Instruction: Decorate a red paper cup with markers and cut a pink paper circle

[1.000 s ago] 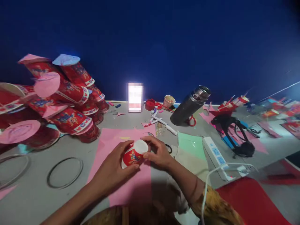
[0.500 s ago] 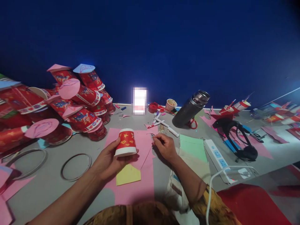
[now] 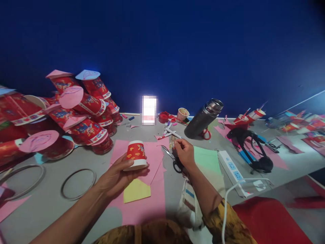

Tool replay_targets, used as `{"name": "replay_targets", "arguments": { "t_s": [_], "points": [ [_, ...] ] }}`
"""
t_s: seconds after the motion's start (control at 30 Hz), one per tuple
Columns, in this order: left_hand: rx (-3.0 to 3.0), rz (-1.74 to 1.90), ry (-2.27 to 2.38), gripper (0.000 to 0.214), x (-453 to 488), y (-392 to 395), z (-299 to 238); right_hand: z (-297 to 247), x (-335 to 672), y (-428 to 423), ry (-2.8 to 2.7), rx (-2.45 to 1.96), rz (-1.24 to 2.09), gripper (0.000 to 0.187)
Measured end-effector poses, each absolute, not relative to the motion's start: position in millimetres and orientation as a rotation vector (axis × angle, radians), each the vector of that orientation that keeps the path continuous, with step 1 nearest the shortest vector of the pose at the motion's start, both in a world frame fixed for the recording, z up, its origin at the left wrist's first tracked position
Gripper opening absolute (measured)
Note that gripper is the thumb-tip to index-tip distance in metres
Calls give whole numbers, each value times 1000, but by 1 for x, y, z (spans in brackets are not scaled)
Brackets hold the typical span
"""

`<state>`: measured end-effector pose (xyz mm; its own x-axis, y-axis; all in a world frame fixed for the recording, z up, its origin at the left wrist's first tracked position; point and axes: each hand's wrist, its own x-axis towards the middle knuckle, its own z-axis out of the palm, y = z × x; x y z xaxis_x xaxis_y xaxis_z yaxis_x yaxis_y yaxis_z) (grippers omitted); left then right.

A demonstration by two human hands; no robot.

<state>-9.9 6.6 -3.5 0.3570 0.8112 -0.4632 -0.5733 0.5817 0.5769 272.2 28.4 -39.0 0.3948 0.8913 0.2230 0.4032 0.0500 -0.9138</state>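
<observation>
My left hand (image 3: 124, 174) is wrapped round a red paper cup (image 3: 136, 153) with gold stars and a white rim. The cup is upside down, rim lowest, above a pink paper sheet (image 3: 152, 149). Beside it, my right hand (image 3: 185, 151) is closed with thumb and fingertips pinched together. Whether something small is between them I cannot make out. A clear, speckled item (image 3: 172, 142) lies right at those fingertips. Scissors (image 3: 177, 165) with black handles rest just left of the right hand. A folded yellow paper (image 3: 137, 191) lies below the cup.
Stacked red cups (image 3: 86, 130) with paper tops crowd the left. Markers (image 3: 172, 131), a dark flask (image 3: 204, 118) and a small cup (image 3: 183, 114) stand behind. To the right are green paper (image 3: 207, 159), a power strip (image 3: 233, 171), a white cable (image 3: 225, 206) and a black headset (image 3: 264, 162).
My right hand has shifted right and slightly up, uncovering the scissors, and is now by the clear item. The cup in my left hand has turned a little. The view has swung slightly right.
</observation>
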Motion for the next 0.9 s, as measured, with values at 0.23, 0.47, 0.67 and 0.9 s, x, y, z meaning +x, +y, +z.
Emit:
{"name": "replay_targets", "arguments": {
  "t_s": [0.23,0.47,0.67,0.9],
  "points": [
    [343,923,835,73,-13,9,-6,-36,300,42,-1066,-1639,415,40],
    [293,904,814,76,-14,11,-7,-33,311,44,-1231,-1803,422,40],
    [320,947,897,61,-13,16,-4,-7,305,51,-1616,-2023,229,15],
    [254,936,922,43,-16,22,-5,-11,281,86,-2035,-2013,29,20]
  ]
}}
